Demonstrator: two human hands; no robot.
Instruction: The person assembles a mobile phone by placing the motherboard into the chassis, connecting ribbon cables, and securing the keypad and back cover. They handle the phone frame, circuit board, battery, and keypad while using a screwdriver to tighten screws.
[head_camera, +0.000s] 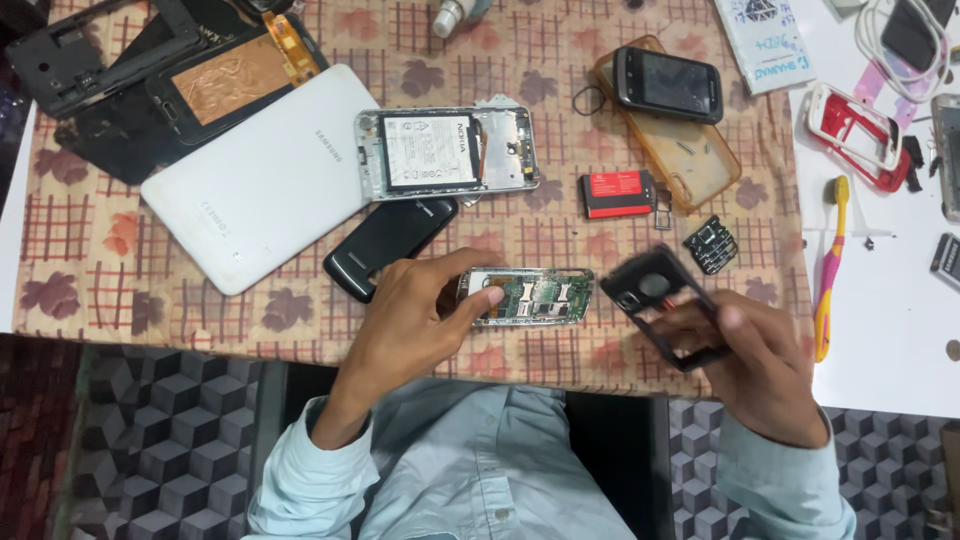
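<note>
While the left hand (415, 320) pins a stripped phone body (527, 296) against the surface (110, 250), its fingers (478, 300) are closed on the left end of that body, thumb on top, so the green circuit board and metal slots face up. That phone body lies flat near the front edge of the patterned cloth, just in front of a small black phone (388, 243) lying face down. The right hand (765, 365) is raised just to the right, its fingers clenched around a black plastic phone frame (665, 305), which is tilted and blurred; the frame sits close to the right end of the phone body, and I cannot tell whether they touch. Behind the hands lies an opened silver phone (447, 152) with its white battery exposed, and beside it to the left a large white tablet back (262, 175). A dark tablet frame with a copper-coloured panel (190, 75) lies at the far left. To the right are a red and black battery (617, 193), a black keypad piece (711, 243), and a black phone resting on an orange clear case (668, 85). Further right, on the white part of the surface, lie a red and white phone frame (858, 130) and a yellow and pink toothbrush (832, 265)
</note>
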